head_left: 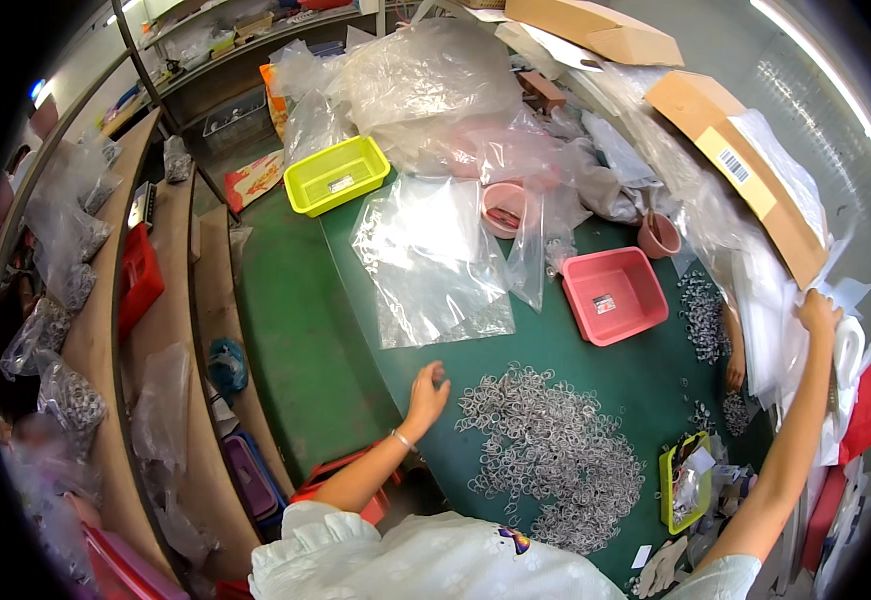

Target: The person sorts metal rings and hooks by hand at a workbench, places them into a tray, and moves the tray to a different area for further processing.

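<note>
My left hand [426, 393] is above the table's left side, fingers loosely bent and apart, with nothing visible in it. Beside it spreads a large heap of small metal rings [556, 450]. My right arm reaches far out to the right. There my right hand [818, 312] is closed at the lower end of a long cardboard box [756, 190], among white plastic bags [756, 310]; what its fingers grip is too small to make out. A flat stack of clear plastic bags [436, 270] lies beyond my left hand.
A pink tray [616, 297], a yellow basket [338, 176] and a green basket [686, 485] stand around the rings. Two pink cups [659, 237] sit farther back. Another person's hand [735, 370] is by small metal pieces [706, 318] at right. Shelves [181, 300] line the left.
</note>
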`<state>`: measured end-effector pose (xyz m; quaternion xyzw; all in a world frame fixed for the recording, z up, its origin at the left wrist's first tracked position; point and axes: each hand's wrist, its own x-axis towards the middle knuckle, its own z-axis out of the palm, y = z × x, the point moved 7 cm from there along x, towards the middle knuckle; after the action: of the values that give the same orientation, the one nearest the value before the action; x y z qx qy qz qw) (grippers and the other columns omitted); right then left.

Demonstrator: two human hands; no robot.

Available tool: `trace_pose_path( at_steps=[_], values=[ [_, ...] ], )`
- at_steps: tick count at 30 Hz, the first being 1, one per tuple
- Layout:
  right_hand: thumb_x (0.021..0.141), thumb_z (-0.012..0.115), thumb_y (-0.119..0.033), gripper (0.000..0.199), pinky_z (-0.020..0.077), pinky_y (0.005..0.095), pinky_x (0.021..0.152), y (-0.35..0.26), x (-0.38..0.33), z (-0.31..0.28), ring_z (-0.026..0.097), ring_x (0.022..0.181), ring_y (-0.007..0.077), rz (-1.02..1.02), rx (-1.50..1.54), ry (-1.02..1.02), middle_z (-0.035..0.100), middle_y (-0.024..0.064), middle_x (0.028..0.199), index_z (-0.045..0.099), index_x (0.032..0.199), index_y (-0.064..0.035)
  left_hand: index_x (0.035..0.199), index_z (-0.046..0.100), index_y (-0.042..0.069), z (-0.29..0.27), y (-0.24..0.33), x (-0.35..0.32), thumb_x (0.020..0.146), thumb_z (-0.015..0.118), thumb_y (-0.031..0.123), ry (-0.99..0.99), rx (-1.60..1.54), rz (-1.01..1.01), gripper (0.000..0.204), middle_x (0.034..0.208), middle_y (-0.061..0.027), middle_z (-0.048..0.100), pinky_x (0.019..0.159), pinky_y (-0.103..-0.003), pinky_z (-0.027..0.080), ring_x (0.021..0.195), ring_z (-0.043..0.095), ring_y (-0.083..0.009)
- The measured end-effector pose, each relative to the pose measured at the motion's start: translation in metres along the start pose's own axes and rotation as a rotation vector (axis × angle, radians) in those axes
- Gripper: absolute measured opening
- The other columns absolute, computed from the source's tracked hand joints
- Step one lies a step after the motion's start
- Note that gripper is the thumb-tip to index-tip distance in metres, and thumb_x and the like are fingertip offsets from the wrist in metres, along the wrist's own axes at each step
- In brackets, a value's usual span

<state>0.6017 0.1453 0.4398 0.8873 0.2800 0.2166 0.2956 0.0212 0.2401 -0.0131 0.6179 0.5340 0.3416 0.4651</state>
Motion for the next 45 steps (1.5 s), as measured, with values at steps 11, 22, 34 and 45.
trace_pose_path(
  at_steps=[11, 22, 34, 45],
  values=[
    [0.083, 0.056, -0.01, 0.028, 0.0412, 0.0348, 0.085, 0.001, -0.136, -0.099, 0.056, 0.096, 0.0294, -0.024, 0.764, 0.531, 0.059, 0.0177, 0.104, 0.055, 0.107, 0.0037, 0.116, 0.044, -0.004, 0.024, 0.011, 0.126, 0.068, 0.063, 0.011, 0.034, 0.842, 0.361, 0.054, 0.121, -0.0193, 0.043, 0.097, -0.044, 0.03, 0.114, 0.039, -0.0327],
    [0.075, 0.056, 0.005, 0.022, 0.0441, 0.0311, 0.07, -0.213, -0.296, -0.025, 0.058, 0.075, 0.0208, -0.432, 1.441, 0.075, 0.063, 0.0106, 0.078, 0.059, 0.096, 0.001, 0.071, 0.053, 0.003, 0.001, 0.049, 0.117, 0.066, 0.057, 0.001, 0.123, 0.545, 0.633, 0.007, 0.073, -0.0104, 0.055, 0.058, -0.035, 0.046, 0.07, 0.056, -0.0285],
    [0.087, 0.051, -0.016, 0.025, 0.046, 0.0227, 0.055, -0.434, -0.389, 0.098, 0.059, 0.069, 0.0142, -0.036, 2.132, -1.051, 0.062, 0.0117, 0.084, 0.054, 0.101, 0.0044, 0.058, 0.043, 0.006, -0.005, 0.086, -0.009, 0.063, 0.075, 0.02, -0.1, 0.281, 0.607, 0.035, 0.052, -0.0076, 0.043, 0.04, -0.033, 0.036, 0.043, 0.046, -0.0248],
    [0.082, 0.054, -0.008, 0.013, 0.0435, 0.0244, 0.051, -0.463, -0.409, 0.115, 0.057, 0.056, 0.0115, -0.238, 1.964, -0.493, 0.059, 0.0056, 0.063, 0.061, 0.08, 0.0035, 0.061, 0.03, 0.006, -0.069, 0.117, 0.006, 0.078, 0.06, -0.007, 0.638, 0.15, 0.868, 0.037, 0.05, -0.0037, 0.03, 0.043, -0.026, 0.024, 0.047, 0.026, -0.0129]
  ],
)
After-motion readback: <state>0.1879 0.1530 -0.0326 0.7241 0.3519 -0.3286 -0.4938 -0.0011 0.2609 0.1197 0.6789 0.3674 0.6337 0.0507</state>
